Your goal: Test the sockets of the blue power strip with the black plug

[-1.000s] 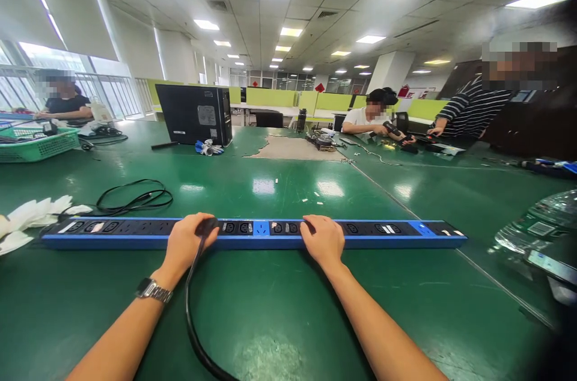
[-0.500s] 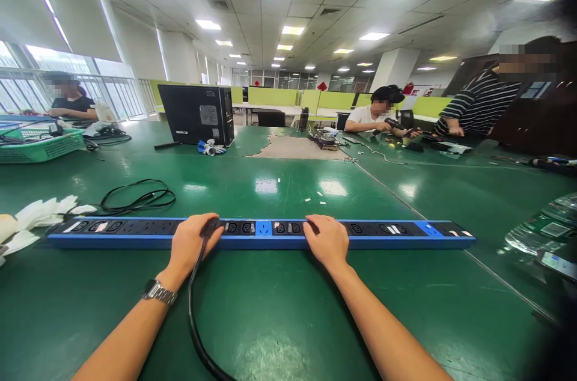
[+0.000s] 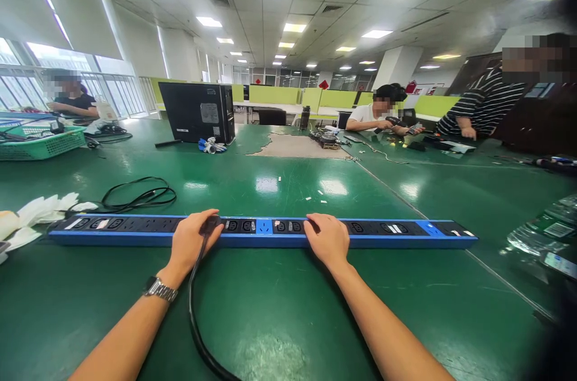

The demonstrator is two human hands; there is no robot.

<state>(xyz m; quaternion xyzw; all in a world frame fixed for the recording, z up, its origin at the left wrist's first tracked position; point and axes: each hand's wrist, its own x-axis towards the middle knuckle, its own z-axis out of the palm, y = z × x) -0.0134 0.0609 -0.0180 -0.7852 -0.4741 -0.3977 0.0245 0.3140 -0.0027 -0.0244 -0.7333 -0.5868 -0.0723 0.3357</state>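
Strip [image 3: 265,232]: long blue power strip, lies flat across mid-frame on green table [image 3: 288,315], running left to right, black sockets face up.
Left hand [image 3: 189,243]: rests on strip left of centre, fingers curled over a black plug [image 3: 210,226] seated in or on a socket; grip looks closed, but how deep the plug sits is hidden by the fingers.
Cable [image 3: 195,315]: black, runs from plug down toward bottom edge of frame, passing beside left wrist and watch [image 3: 160,289].
Right hand [image 3: 328,240]: flat on strip right of centre, fingers loosely spread, pressing down, grasping nothing.
Nearby: coiled black cord [image 3: 135,196] and white gloves [image 3: 40,216] at left, just behind strip; PC case [image 3: 196,112] upper left; other people at far benches, well apart.
Risk 1: plug goes in crooked if pushed at an angle, judging from the sideways finger wrap; pins could bind.
Risk 2: strip may slide on glossy table if right hand eases off.
Risk 3: cable loop near wrist could snag and tug plug back out.
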